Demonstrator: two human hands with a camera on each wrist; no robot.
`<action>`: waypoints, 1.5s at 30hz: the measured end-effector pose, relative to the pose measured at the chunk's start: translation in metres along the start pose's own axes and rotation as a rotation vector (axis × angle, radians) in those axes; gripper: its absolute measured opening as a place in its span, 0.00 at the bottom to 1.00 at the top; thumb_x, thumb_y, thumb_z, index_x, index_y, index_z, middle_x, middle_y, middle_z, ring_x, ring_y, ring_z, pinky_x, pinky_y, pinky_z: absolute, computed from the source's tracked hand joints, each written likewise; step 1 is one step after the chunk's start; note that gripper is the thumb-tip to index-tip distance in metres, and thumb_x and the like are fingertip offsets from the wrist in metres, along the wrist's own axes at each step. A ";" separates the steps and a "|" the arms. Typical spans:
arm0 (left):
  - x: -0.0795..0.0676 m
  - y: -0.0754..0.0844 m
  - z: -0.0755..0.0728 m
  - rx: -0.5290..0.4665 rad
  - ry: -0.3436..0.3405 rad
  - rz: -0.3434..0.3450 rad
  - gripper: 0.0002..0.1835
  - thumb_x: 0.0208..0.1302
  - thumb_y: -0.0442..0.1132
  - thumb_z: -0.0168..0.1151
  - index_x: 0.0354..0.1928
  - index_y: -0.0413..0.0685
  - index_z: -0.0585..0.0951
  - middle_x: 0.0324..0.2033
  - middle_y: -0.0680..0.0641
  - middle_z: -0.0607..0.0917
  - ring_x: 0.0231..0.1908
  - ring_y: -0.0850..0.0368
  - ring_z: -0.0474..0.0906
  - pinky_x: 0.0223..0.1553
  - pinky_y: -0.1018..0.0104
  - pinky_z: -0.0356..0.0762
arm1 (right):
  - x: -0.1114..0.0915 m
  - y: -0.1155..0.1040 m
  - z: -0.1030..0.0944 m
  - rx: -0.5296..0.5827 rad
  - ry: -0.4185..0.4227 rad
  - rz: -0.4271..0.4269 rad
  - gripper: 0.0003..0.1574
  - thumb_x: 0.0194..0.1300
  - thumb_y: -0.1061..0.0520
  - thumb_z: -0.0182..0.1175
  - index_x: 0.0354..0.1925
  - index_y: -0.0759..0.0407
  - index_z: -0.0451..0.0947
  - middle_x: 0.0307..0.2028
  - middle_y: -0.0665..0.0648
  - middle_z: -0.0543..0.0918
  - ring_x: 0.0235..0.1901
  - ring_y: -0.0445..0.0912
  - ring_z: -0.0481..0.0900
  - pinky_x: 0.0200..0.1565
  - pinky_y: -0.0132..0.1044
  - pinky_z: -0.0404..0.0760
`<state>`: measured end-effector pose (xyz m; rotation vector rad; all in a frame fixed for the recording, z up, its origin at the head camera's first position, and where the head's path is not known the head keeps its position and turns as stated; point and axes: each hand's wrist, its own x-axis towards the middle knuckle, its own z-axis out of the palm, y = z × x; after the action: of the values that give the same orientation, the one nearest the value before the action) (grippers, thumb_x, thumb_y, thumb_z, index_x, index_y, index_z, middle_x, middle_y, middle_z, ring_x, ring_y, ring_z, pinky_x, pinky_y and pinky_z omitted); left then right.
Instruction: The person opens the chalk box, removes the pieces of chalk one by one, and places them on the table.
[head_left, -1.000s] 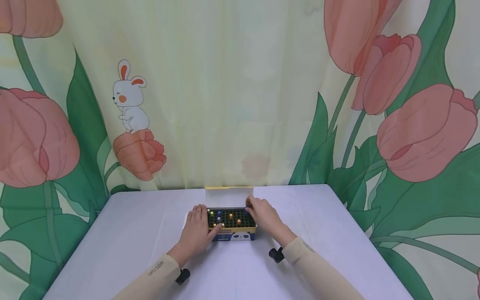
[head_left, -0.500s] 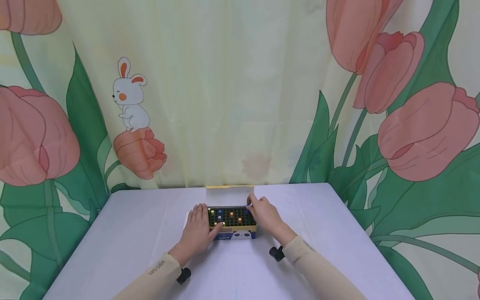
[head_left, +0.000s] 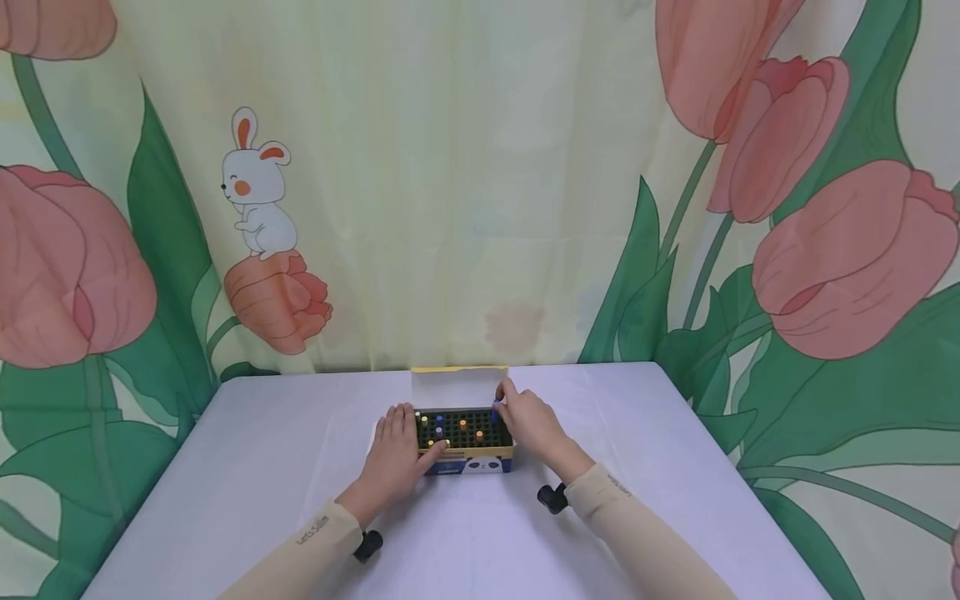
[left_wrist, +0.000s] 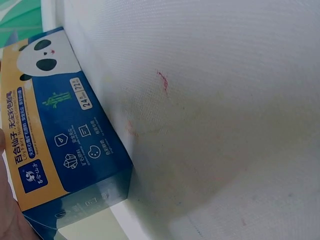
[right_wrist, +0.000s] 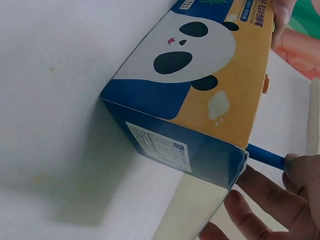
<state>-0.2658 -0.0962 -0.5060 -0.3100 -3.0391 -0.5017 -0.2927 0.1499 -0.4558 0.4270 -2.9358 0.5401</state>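
My right hand (head_left: 532,423) pinches the blue stick (right_wrist: 266,156) by its upper part, upright at the right end of the box (head_left: 472,464) | my left hand (head_left: 393,454) lies straight-fingered along its left side, likely bracing it | flap (head_left: 459,387) raised behind, out of the way

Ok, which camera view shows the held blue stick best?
The right wrist view: the blue stick shows large, its side exposed between the box and the right grip. The head view gives only a tiny, partly covered bit of blue; the left wrist view doesn't show it.
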 end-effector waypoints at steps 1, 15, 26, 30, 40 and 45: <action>0.000 0.000 0.000 -0.002 0.001 -0.003 0.56 0.74 0.71 0.48 0.79 0.26 0.49 0.77 0.25 0.54 0.79 0.31 0.48 0.79 0.39 0.46 | 0.000 0.000 0.000 0.002 0.000 0.000 0.09 0.81 0.50 0.53 0.52 0.53 0.70 0.18 0.49 0.73 0.17 0.41 0.68 0.20 0.32 0.66; -0.001 0.000 -0.001 0.009 0.008 0.006 0.55 0.74 0.70 0.49 0.78 0.26 0.50 0.77 0.25 0.56 0.78 0.31 0.50 0.79 0.39 0.47 | 0.002 -0.001 -0.001 0.051 0.014 0.019 0.11 0.83 0.51 0.50 0.54 0.57 0.68 0.22 0.50 0.77 0.18 0.41 0.70 0.20 0.33 0.67; -0.001 0.002 -0.002 0.015 0.003 0.003 0.54 0.75 0.69 0.49 0.78 0.26 0.50 0.77 0.25 0.55 0.79 0.31 0.49 0.79 0.39 0.46 | 0.005 0.003 -0.012 0.166 0.117 0.020 0.11 0.83 0.52 0.50 0.54 0.57 0.67 0.37 0.57 0.86 0.22 0.41 0.75 0.24 0.33 0.74; 0.000 0.002 -0.001 0.024 0.003 0.007 0.55 0.75 0.70 0.48 0.78 0.26 0.50 0.77 0.26 0.55 0.79 0.31 0.50 0.79 0.38 0.46 | 0.005 0.005 -0.012 0.194 0.125 0.043 0.12 0.83 0.52 0.50 0.55 0.57 0.67 0.40 0.58 0.86 0.26 0.42 0.81 0.26 0.34 0.78; 0.002 0.000 0.000 0.029 0.003 0.013 0.55 0.75 0.70 0.47 0.79 0.26 0.50 0.77 0.25 0.55 0.79 0.31 0.49 0.79 0.38 0.46 | 0.008 0.013 -0.018 0.297 0.304 0.009 0.11 0.83 0.56 0.48 0.58 0.58 0.67 0.42 0.59 0.89 0.32 0.46 0.88 0.29 0.36 0.80; 0.002 0.001 -0.001 0.022 0.001 0.018 0.55 0.74 0.70 0.47 0.79 0.27 0.50 0.77 0.25 0.55 0.79 0.30 0.49 0.79 0.38 0.46 | 0.009 0.019 -0.024 0.332 0.376 -0.004 0.13 0.83 0.57 0.49 0.59 0.59 0.68 0.39 0.58 0.89 0.29 0.45 0.86 0.28 0.35 0.80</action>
<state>-0.2672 -0.0954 -0.5050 -0.3366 -3.0360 -0.4674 -0.3049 0.1733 -0.4386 0.3203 -2.4903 0.9936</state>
